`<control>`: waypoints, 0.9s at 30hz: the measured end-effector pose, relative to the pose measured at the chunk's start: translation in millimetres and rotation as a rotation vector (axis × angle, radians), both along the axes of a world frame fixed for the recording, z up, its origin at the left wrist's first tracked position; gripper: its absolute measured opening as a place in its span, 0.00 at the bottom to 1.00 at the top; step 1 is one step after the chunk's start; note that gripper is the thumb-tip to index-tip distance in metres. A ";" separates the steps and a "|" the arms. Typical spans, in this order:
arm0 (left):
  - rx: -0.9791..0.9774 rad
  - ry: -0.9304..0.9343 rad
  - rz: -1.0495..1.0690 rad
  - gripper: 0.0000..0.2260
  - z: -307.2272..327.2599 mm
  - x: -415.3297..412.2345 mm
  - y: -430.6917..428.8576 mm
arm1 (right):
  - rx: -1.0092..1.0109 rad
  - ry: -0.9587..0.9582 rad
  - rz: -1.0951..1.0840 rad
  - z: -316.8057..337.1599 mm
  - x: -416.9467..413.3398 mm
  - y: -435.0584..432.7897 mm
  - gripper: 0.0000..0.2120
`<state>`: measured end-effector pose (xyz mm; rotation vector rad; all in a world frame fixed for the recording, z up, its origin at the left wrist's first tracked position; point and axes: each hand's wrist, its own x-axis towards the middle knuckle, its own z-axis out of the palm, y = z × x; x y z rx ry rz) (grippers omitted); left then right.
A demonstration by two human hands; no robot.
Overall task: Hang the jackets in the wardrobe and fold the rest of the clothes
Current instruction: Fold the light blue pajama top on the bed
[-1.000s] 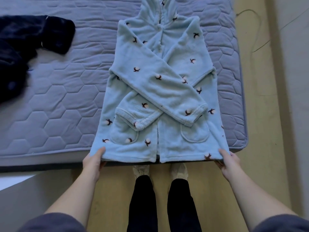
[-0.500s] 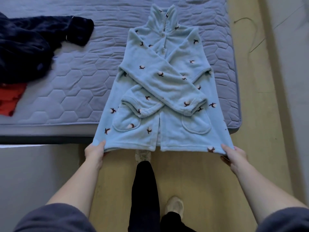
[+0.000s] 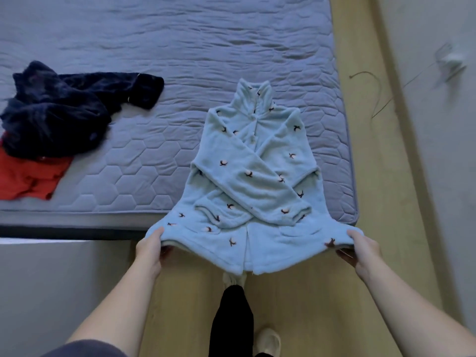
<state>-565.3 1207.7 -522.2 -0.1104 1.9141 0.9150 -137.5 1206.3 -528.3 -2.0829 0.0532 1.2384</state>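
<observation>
At the mattress (image 3: 180,60) edge, both hands pinch the robe (image 3: 257,181) hem

Pale blue robe (image 3: 255,181): thick plush fleece, matt, small embroidered sprigs. Mattress (image 3: 159,140): grey-blue quilted cloth, hexagon stitching, smooth, faint sheen. Dark navy garment (image 3: 64,112): fuzzy pile, matt. Red garment (image 3: 28,179): flat thin cloth. Floor (image 3: 309,305): pale wood, smooth, matt.

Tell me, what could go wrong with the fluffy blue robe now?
The crossed sleeves could slide apart if the hem lifts. The hem sags between the left hand and right hand, so the fold might go crooked. The robe overhangs the mattress and could slip to the floor.
</observation>
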 end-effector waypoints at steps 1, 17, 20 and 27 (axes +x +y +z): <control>0.044 -0.007 0.009 0.09 5.3 0.1 28.5 | 0.039 0.001 -0.015 7.4 0.4 28.2 0.09; 0.343 0.705 -1.093 0.26 -42.6 49.5 401.1 | 0.151 -0.506 0.868 -44.4 -64.1 354.4 0.31; 0.155 0.973 -1.684 0.37 -105.5 68.6 358.4 | -0.125 -0.826 1.534 -107.8 -94.9 307.9 0.42; 0.013 1.306 -1.994 0.36 -191.7 86.7 324.9 | -0.216 -1.220 1.761 -177.7 -101.7 312.4 0.41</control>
